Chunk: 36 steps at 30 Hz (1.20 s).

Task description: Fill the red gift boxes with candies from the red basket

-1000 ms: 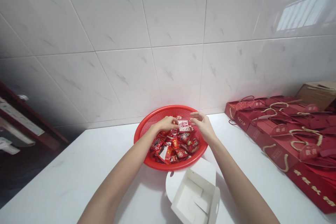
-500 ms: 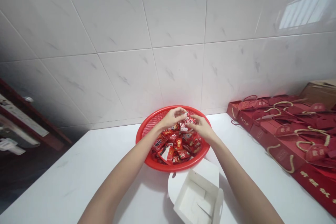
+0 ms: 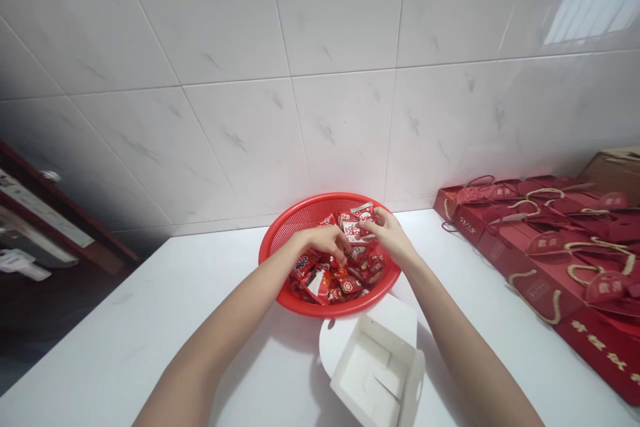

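While a dark red panel stands far left of the fingers, its metal fittings blurred, a smooth, white table spreads toward them. Beneath both sets of fingers sits a round, red plastic basket, its wall perforated like mesh, its rim thick and glossy. The left hand curls down over shiny, crinkled packets; its fingers bend close together, and whether they grip one I cannot tell. The right hand has its fingers clamped on a small red packet with a pale, flat-sealed end, above the basket's far side. Just under that thumb lies a squarish white-and-red packet, perhaps pinched too. Nearer the wearer than the fingers, a white card box gapes open, flaps spread, its slotted floor bare; filling seems not yet begun there, with plenty left in the basket. Well to the right of the fingers, matte red card boxes stand packed together, already folded into shape, with twisted cord handles; their contents are hidden. Behind them sits a brown cardboard carton.
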{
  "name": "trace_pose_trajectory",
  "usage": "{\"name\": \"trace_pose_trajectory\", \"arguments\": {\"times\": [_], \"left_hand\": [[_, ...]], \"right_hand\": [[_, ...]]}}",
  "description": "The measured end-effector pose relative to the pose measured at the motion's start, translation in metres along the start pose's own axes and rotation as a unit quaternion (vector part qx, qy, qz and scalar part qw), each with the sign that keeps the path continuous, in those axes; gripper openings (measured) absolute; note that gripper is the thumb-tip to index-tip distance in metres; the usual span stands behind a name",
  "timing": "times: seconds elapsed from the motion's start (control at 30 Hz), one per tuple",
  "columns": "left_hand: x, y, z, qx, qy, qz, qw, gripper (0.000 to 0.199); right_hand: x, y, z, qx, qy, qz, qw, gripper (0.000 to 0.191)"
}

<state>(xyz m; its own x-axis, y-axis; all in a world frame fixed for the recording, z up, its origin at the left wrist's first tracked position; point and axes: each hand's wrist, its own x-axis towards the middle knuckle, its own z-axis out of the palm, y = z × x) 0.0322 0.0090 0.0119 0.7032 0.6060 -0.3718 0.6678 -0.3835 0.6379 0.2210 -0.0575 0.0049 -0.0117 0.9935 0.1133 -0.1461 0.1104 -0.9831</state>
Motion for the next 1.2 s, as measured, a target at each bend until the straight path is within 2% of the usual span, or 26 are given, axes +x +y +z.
{"name": "trace_pose_trajectory", "arguments": {"times": [0.17,0.33,0.5,0.57,0.63,0.73,0.83,0.93,1.03,1.2], "left_hand": [[0.008,0.007,0.011,0.055,-0.025,-0.024,0.998,0.030],[0.003,0.010,0.009,0.083,-0.039,-0.032,0.995,0.019],[0.000,0.018,0.010,0.118,-0.055,-0.029,0.991,0.055],[0.002,0.021,0.014,0.143,-0.059,-0.019,0.988,0.060],[0.004,0.023,0.017,0.166,-0.060,-0.005,0.984,0.056],[0.006,0.024,0.020,0.173,-0.060,0.014,0.983,0.037],[0.007,0.022,0.021,0.171,-0.039,0.026,0.984,0.027],[0.006,0.021,0.020,0.172,-0.017,0.031,0.984,0.028],[0.004,0.021,0.020,0.171,-0.021,0.028,0.985,0.029],[0.001,0.023,0.022,0.174,-0.029,0.039,0.984,0.048]], "right_hand": [[0.001,0.000,0.000,-0.003,0.005,0.007,1.000,0.032],[-0.001,-0.004,0.001,-0.002,-0.006,0.002,1.000,0.029],[-0.002,-0.005,0.002,0.000,-0.009,-0.001,1.000,0.028],[-0.002,-0.005,0.001,0.005,-0.011,0.000,1.000,0.028],[-0.002,-0.005,0.001,0.006,-0.014,-0.002,1.000,0.027],[-0.002,-0.004,0.000,0.005,-0.018,-0.006,1.000,0.027],[-0.002,-0.004,-0.001,0.008,-0.011,-0.011,1.000,0.027],[-0.002,-0.005,-0.001,0.009,-0.001,-0.010,1.000,0.028],[-0.003,-0.005,0.000,0.013,0.001,-0.011,1.000,0.028],[-0.003,-0.006,0.002,0.015,-0.001,-0.004,1.000,0.027]]}}
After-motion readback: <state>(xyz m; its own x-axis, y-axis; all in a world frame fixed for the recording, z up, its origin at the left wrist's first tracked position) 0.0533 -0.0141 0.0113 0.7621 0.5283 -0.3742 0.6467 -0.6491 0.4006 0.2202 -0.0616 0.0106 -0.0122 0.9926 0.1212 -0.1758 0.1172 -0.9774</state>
